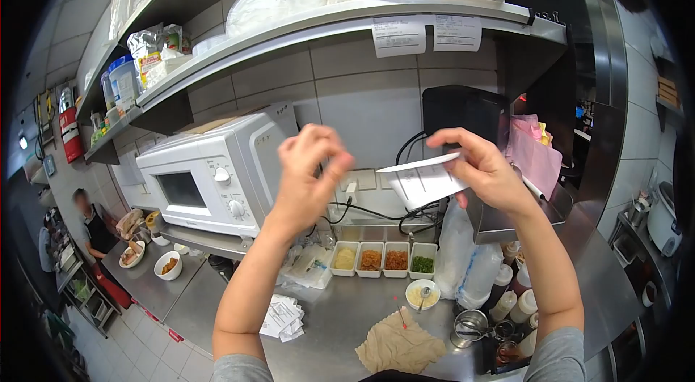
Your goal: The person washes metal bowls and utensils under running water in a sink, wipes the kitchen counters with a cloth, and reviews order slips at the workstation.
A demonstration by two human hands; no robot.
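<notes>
My right hand (481,168) pinches a folded white paper slip (423,183), with printed lines on its lower face, between thumb and fingers. It is raised above the counter, in front of the wall outlets. Level with it on the left, my left hand (311,168) is in the air before the microwave's right side. Its fingers are loosely curled and a little blurred, the thumb apart from them, and nothing shows in the grasp. Two printed slips (399,36) hang from the shelf edge above. A pile of crumpled slips (282,318) lies on the counter beside my left forearm.
A microwave (210,176) stands at left. Several topping tubs (396,259) line the counter's back, with a small bowl (423,294) and spoon before them. A beige cloth (399,344) lies in front; squeeze bottles (526,302) stand right. A person (94,219) is far left.
</notes>
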